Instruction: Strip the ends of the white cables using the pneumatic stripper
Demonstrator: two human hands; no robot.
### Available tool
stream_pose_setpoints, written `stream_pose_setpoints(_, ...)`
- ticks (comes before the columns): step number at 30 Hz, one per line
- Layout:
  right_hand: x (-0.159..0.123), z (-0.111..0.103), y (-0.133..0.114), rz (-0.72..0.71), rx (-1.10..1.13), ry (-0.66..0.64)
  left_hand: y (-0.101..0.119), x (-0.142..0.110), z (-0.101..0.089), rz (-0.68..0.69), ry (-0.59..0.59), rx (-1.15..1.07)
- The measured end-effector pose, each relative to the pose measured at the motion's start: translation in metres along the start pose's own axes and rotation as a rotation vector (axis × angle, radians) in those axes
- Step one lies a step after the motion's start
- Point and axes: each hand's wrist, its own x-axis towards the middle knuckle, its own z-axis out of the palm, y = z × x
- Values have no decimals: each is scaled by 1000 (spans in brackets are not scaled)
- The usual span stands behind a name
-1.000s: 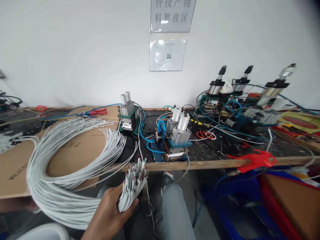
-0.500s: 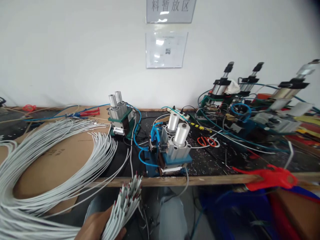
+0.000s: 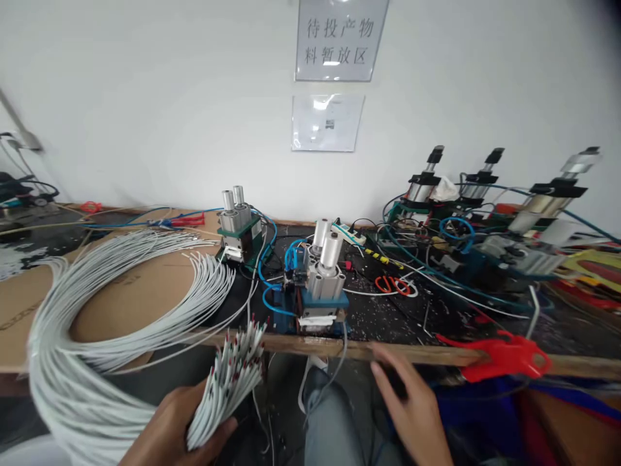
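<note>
My left hand point(image 3: 182, 414) is wrapped round a thick bundle of white cables point(image 3: 228, 382) below the table's front edge. The cable ends point up and away, showing small red and dark tips. From the hand the bundle curves left into a large loop lying on the cardboard point(image 3: 111, 304). My right hand point(image 3: 410, 404) hangs just in front of the table edge, fingers spread and holding nothing. Ahead, between the hands, stands a small pneumatic press point(image 3: 323, 285) with two silver cylinders on a blue base.
A second two-cylinder press point(image 3: 237, 226) stands behind the loop. A red air gun point(image 3: 507, 356) lies at the wooden table edge point(image 3: 359, 349). Larger pneumatic machines point(image 3: 524, 239) with blue hoses fill the right side. Orange cable rings point(image 3: 392, 285) lie mid-table.
My right hand has come into view at the lower right. My left hand has shifted slightly left with the cable bundle. The view has tilted up and turned a little left.
</note>
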Motion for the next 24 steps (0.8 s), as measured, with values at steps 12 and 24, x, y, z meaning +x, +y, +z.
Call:
stream_pose_setpoints(12, 114, 14, -12, -277, 66, -313, 7, -6, -11, -93, -77, 0)
stream_pose_setpoints(24, 106, 24, -18, -307, 32, -217, 5, -1, -9, -31, -74, -23)
